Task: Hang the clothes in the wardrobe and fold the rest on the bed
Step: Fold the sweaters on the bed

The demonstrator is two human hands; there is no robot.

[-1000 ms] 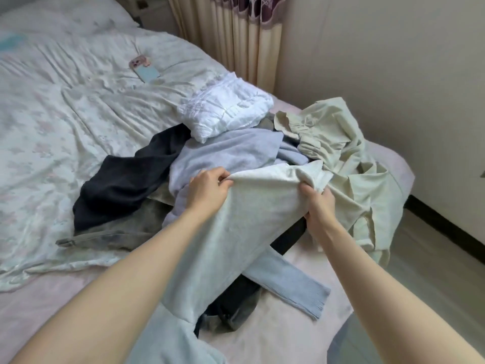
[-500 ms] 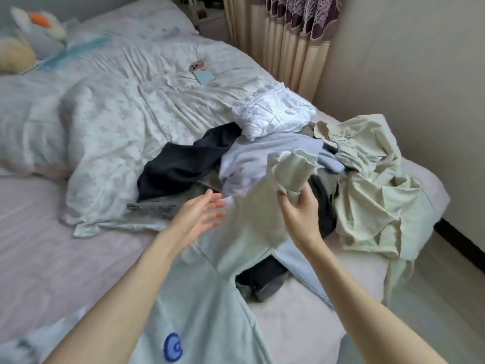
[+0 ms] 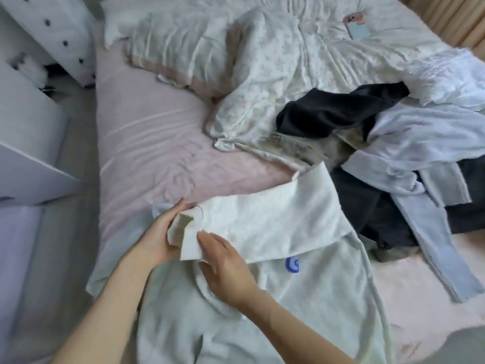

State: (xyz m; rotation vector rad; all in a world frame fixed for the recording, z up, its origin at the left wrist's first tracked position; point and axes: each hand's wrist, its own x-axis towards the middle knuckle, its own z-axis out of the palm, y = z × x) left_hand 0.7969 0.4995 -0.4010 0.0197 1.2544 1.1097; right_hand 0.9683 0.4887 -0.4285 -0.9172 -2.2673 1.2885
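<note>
A white piece of furniture [image 3: 31, 143] stands left of the bed [image 3: 147, 143], whose pink sheet lies bare at that side. On the sheet near the bed's front edge a pale garment [image 3: 301, 298] is spread out, a blue logo [image 3: 292, 264] on its chest and one white part folded back across its top. The left hand [image 3: 160, 232] lies at the garment's left end, its grip curled round the bunched corner of that folded part. Just right of it the right hand [image 3: 225, 264] rests on the garment, fingers straight and loosely apart, holding nothing. Beyond the garment, toward the head of the bed, a flowered quilt [image 3: 262, 74] lies crumpled. Right of the garment sits a heap of clothes: a black piece [image 3: 333, 111] on top toward the quilt, a light blue one [image 3: 420, 143] with a sleeve trailing to the bed's front edge, and a white ruffled one [image 3: 451, 77] at the far right. A phone [image 3: 358, 28] lies on the quilt behind the heap.
</note>
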